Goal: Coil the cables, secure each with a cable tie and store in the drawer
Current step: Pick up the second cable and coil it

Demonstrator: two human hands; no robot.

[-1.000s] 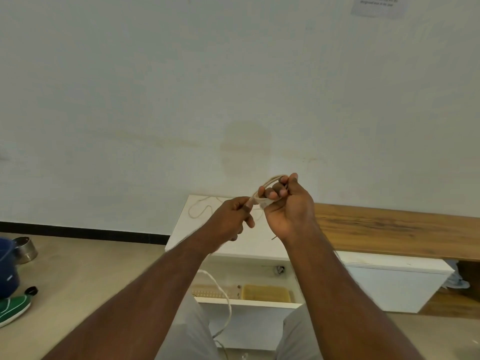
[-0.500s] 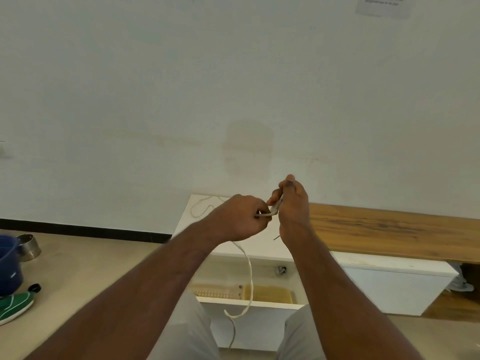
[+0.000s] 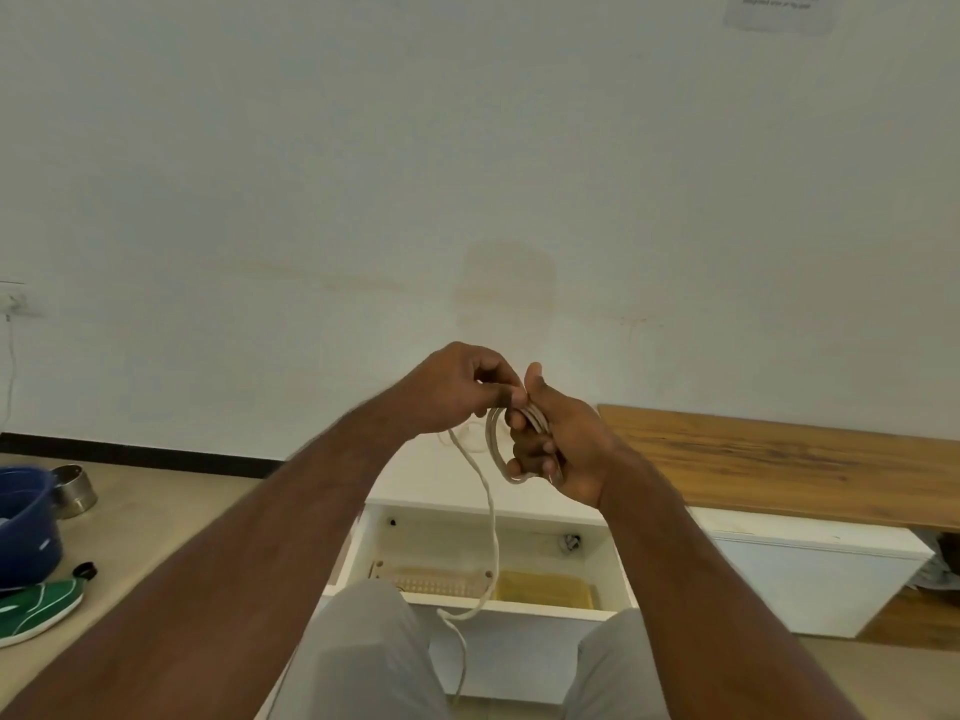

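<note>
Both hands up at chest height in front of a plain matte white wall (image 3: 311,174). Right hand (image 3: 558,449) grips a small bundle of oval loops of thin off-white cable (image 3: 491,517), fingers curled round the loops, thumb up. Left hand (image 3: 462,389) is curled too, pinching the cable right by the right thumb at the top of the coil. The loose tail, round and smooth, hangs from the hands in a slack curve, crosses the drawer's front edge and drops between the knees in light grey fabric.

Drawer (image 3: 483,608) is open just below the hands: glossy white, boxy, w/ a ribbed pale strip and a flat yellowish rectangular piece inside; can't tell what either is. White cabinet top behind it, more thin white cable lying there, partly hidden by the hands. To the right, a wood-grain bench top (image 3: 779,465), brown and streaky.

Far left on the beige floor: round blue plastic tub (image 3: 26,522), shiny steel bowl (image 3: 75,488), green shoe (image 3: 36,610) w/ white stripes.
</note>
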